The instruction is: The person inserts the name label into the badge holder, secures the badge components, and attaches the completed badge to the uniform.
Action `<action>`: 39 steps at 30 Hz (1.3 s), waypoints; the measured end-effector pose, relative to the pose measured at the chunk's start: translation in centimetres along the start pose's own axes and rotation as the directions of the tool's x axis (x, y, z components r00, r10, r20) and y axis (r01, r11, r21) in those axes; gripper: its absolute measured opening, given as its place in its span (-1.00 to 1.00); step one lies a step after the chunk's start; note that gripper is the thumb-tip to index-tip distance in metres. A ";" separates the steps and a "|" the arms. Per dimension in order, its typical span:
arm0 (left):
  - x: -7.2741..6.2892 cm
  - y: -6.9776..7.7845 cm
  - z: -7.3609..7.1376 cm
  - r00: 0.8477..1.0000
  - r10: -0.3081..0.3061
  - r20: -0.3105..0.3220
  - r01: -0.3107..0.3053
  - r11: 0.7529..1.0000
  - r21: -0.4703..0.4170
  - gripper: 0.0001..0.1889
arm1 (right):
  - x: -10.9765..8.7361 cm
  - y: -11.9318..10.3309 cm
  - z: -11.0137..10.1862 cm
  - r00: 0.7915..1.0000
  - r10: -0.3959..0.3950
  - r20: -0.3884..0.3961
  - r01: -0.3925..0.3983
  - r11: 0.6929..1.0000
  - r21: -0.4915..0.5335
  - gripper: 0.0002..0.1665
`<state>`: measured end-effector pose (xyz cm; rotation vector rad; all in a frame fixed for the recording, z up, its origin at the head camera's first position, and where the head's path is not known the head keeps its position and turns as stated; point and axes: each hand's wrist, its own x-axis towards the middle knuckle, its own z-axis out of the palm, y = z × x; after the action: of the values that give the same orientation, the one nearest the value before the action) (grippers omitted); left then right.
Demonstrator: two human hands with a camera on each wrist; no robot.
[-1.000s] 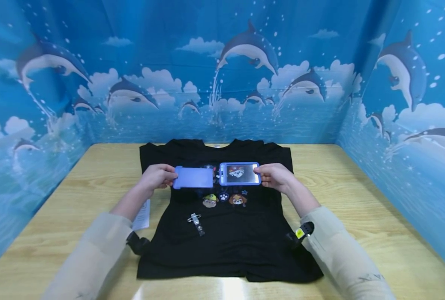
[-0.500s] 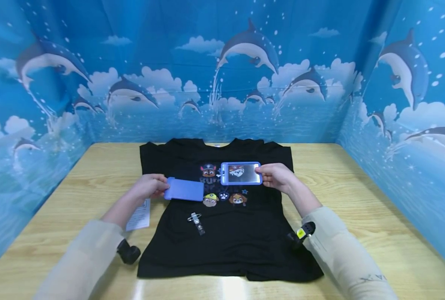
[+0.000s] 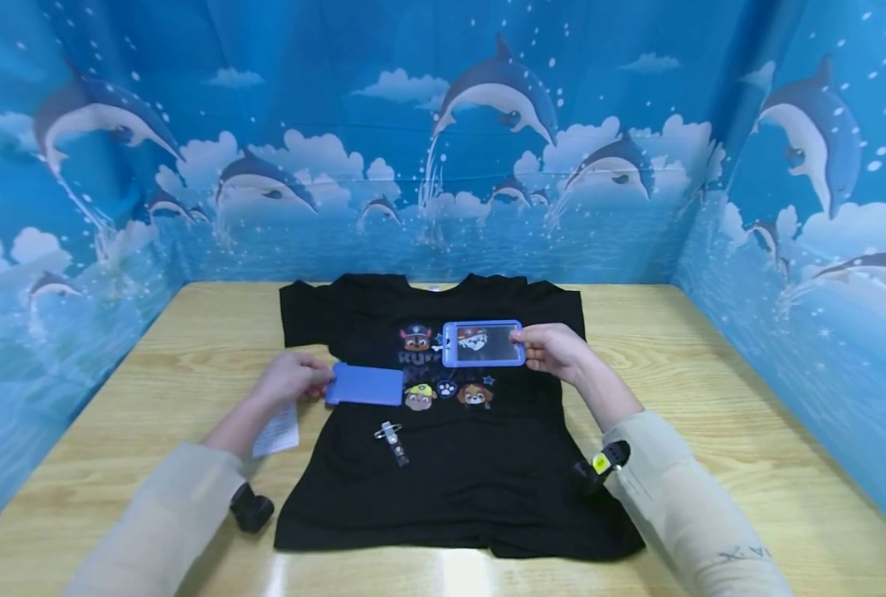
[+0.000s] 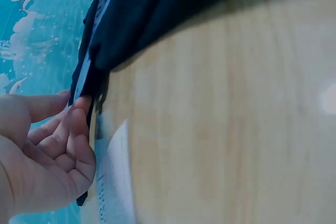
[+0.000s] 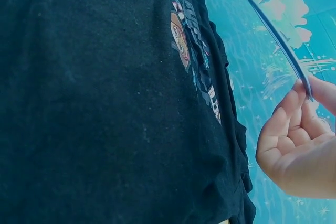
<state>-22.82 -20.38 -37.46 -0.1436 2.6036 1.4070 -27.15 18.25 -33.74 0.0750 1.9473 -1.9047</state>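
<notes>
In the head view, my left hand pinches the left end of a flat solid blue badge-holder cover, which lies at or just over the black T-shirt. My right hand holds the right end of a blue-framed badge holder; the shirt's print shows through its clear window. Seen edge-on in the right wrist view, the badge holder is raised off the shirt, between thumb and fingers. The left wrist view shows the cover only as a thin edge. A metal badge clip with a pin lies on the shirt below the cartoon print.
The shirt is spread flat on a wooden table. A white printed paper lies left of it, partly behind the left forearm. A dolphin-patterned blue curtain encloses the back and sides.
My left hand has moved the blue cover left and toward me, down onto or near the shirt, uncovering more of the print. The right hand and badge holder have barely shifted.
</notes>
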 end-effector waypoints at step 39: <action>-2.6 -2.5 -5.9 0.985 0.012 0.172 -0.080 0.916 0.394 -0.63 | 0.0 0.1 0.3 0.999 -0.017 0.032 0.016 1.000 0.017 -0.88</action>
<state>-20.50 -26.69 -35.81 0.0887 2.6983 0.8259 -27.11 17.99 -33.81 0.0334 1.9172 -1.9211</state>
